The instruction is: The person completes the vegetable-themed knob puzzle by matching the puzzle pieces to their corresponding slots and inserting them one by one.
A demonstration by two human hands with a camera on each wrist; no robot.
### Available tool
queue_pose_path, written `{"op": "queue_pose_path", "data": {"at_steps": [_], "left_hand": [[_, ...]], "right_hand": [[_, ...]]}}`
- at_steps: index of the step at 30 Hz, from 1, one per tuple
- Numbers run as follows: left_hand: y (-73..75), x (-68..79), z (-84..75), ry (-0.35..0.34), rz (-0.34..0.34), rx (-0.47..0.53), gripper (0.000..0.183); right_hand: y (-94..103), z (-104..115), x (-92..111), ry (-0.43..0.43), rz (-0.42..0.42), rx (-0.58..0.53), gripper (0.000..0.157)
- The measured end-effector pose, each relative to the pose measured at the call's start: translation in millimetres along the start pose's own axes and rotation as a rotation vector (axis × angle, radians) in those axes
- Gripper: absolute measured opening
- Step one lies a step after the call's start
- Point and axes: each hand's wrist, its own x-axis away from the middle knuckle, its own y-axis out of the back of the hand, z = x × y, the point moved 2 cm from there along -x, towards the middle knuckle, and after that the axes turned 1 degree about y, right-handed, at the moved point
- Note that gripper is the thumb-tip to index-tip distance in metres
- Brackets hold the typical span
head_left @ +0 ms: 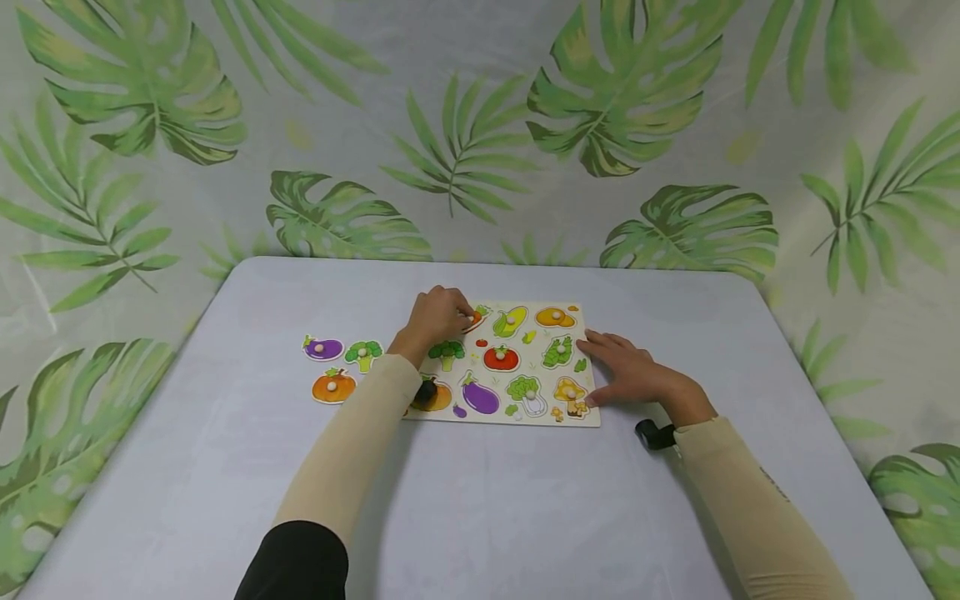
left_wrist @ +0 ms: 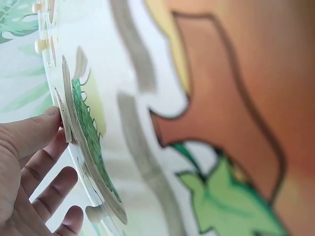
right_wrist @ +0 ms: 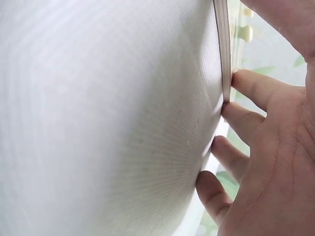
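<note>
A person's two hands worked at a pale board that lay flat on a white counter, midway between its left and right edges and nearer the far edge than the near one. At the board's far left corner, the left hand had its grip closed, thumb and forefinger pinching a thin orange-red piece; the left wrist view showed the thumb on a thin wooden edge, the other fingers loosely bent.

The right hand held nothing: its grip was wide, fingers spread and nearly straight, resting at the board's right edge, with the thumb by the near right corner.

Colourful vegetables covered the board. A corn, potatoes, a tomato and mushrooms bore small knobs.

Between the board and the counter's left edge lay three loose pieces: an eggplant, a broccoli and, on the side toward the near edge, a pumpkin. Behind the counter's far edge hung a leaf-patterned cloth.
</note>
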Motion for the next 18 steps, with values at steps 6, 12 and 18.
{"op": "queue_pose_path", "data": {"at_steps": [6,12,18], "left_hand": [[-1.0,0.1,-1.1,-0.009,0.011,0.024,0.021],[-1.0,0.2,-2.5,0.011,0.021,0.065,0.021],[-2.6,-1.0,-1.8,0.024,0.023,0.086,0.022]], "right_hand": [[-0.7,0.2,-0.1,-0.001,-0.003,-0.005,0.102],[-1.1,0.5,-0.6,-0.003,-0.005,-0.003,0.102],[-0.6,0.4,-0.1,-0.013,-0.009,-0.001,0.102]]}}
